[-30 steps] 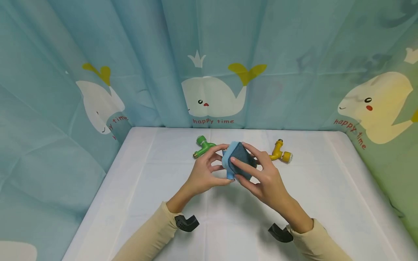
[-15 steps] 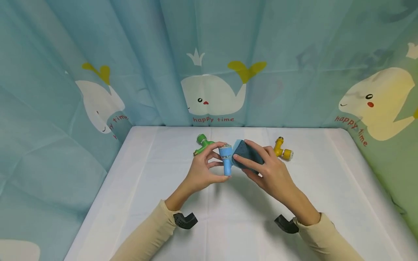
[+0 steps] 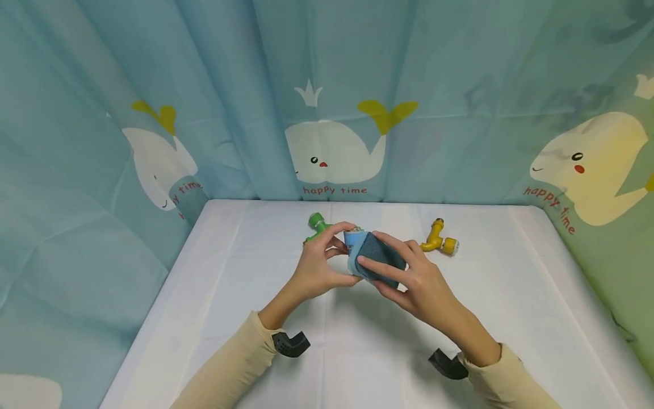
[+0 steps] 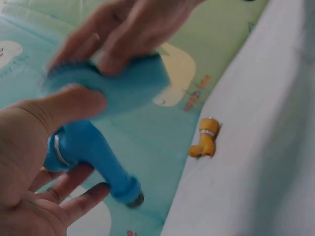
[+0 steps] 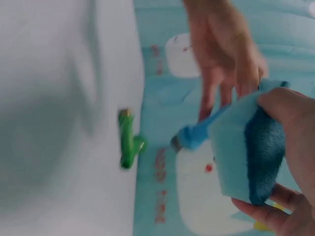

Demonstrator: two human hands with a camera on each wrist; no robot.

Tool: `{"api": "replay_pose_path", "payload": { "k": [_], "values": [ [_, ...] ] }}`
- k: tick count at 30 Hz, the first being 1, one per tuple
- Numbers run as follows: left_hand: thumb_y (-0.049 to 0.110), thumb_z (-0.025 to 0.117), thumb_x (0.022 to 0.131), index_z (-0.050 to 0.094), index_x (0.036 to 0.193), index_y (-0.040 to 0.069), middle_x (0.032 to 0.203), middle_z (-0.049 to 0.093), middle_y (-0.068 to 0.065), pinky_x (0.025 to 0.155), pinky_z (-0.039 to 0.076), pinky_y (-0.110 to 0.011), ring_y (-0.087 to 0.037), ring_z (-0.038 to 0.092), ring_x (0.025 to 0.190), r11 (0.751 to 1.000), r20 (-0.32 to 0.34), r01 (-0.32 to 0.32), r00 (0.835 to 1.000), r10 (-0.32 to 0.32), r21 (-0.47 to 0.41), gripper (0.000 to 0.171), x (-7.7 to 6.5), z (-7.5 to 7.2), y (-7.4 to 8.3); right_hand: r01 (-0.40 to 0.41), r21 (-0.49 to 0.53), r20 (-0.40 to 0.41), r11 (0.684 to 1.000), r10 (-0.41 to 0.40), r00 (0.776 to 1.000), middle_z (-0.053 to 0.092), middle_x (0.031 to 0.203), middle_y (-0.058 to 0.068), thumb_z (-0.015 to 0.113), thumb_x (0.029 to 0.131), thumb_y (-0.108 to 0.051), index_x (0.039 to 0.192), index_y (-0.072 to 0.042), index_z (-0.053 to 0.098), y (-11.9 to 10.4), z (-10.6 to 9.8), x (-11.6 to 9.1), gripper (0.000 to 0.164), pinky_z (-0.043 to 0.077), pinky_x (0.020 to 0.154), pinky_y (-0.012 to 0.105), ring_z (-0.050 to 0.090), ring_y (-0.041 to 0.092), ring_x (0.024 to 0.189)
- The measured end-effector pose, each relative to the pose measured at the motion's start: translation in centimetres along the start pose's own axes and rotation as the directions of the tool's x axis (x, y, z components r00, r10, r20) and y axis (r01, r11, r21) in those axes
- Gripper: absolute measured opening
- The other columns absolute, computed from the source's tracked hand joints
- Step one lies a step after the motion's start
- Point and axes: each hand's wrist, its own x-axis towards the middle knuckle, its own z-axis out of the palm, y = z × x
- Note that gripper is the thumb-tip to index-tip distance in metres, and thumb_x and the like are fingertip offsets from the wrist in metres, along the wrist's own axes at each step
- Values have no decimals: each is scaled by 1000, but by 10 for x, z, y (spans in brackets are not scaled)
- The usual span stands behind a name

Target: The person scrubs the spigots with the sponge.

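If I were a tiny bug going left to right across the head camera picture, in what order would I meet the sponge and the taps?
Green tap, blue tap, sponge, yellow tap.

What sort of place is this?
Probably a makeshift recording booth: a blue-green whale-print fabric curtain hangs behind and beside a white table with rounded corners, and two black curved devices look like wrist-worn cameras.
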Motion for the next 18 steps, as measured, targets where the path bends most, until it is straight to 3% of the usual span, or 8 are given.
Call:
{"api": "replay_pose_path", "payload": {
  "k": [3, 6, 10, 14, 18],
  "values": [
    [-8, 92, 66, 51, 143, 4, 114, 63, -15, 91, 59, -33, -24, 68, 95, 999, 13, 54, 998, -54, -6, 88, -2, 1, 0, -15, -73, 9, 997, 16, 1000, 49, 153, 12, 51, 106, -45, 137, -30, 68, 2, -1, -3, 38, 57, 63, 42, 54, 31, 99],
    [-8, 92, 66, 51, 143, 5, 109, 63, -14, 91, 59, -32, -23, 68, 96, 996, 20, 89, 996, -89, -20, 89, -4, 0, -1, 18, -89, -1, 996, -18, 1000, 50, 152, 14, 55, 105, -41, 137, -30, 68, 2, -1, -4, 36, 58, 62, 42, 55, 32, 98],
    [-7, 92, 66, 51, 144, 6, 115, 61, -14, 92, 59, -33, -24, 67, 97, 997, 40, 80, 996, -79, -17, 89, -3, 0, -2, 57, -96, 22, 994, -55, 998, 49, 153, 14, 56, 105, -37, 138, -32, 67, 5, -1, -3, 35, 59, 64, 42, 55, 33, 99],
    [-7, 92, 66, 52, 143, 7, 114, 62, -12, 91, 59, -32, -22, 67, 96, 995, 44, 93, 995, -92, -22, 89, -4, 1, -2, 4, -107, -2, 994, -4, 1000, 50, 152, 13, 51, 106, -43, 136, -30, 69, 8, -4, -1, 37, 57, 62, 43, 55, 33, 97],
    [-4, 92, 68, 51, 144, 8, 124, 61, -10, 93, 58, -32, -20, 65, 98, 997, 49, 78, 996, -78, -1, 88, -5, 2, -1, 24, -62, 20, 998, -23, 1000, 48, 154, 13, 56, 105, -43, 139, -31, 67, 6, -4, 2, 38, 58, 64, 41, 55, 32, 100]
  ]
}}
